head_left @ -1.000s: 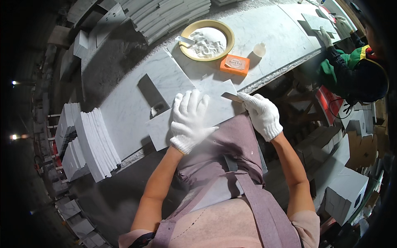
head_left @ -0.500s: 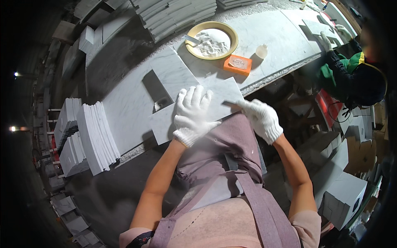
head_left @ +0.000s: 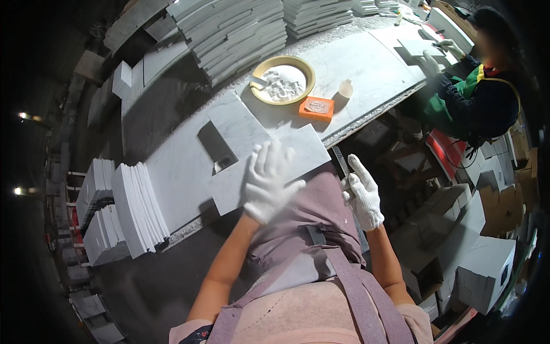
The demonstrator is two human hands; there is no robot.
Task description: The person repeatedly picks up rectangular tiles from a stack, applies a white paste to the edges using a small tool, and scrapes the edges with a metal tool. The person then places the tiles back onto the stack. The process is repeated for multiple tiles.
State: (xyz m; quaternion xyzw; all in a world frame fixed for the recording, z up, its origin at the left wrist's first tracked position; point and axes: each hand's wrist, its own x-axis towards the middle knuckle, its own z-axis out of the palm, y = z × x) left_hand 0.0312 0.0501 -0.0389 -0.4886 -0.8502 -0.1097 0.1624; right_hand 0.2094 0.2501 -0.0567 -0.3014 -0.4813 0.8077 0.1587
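My left hand [head_left: 268, 182], in a white glove, lies flat with fingers spread on a white marble tile [head_left: 303, 150] that rests on the stone workbench [head_left: 172, 172] at its near edge. My right hand [head_left: 362, 194], also gloved, is off the bench's right side and grips a thin metal blade [head_left: 340, 161] that points up toward the tile's right end. A second marble slab [head_left: 240, 123] with a dark rectangular cut-out lies just beyond the tile.
A yellow bowl [head_left: 269, 67] of white paste, an orange box [head_left: 317, 108] and a small pale cup [head_left: 345, 88] sit farther along the bench. Stacks of tiles [head_left: 229, 28] stand behind and at left [head_left: 134, 206]. Another person [head_left: 470, 97] works at the far right. Boxes [head_left: 484, 269] fill the floor at right.
My right hand has pulled back off the tile's right end to beside the bench edge, blade still in it. My left hand stays pressed on the tile.
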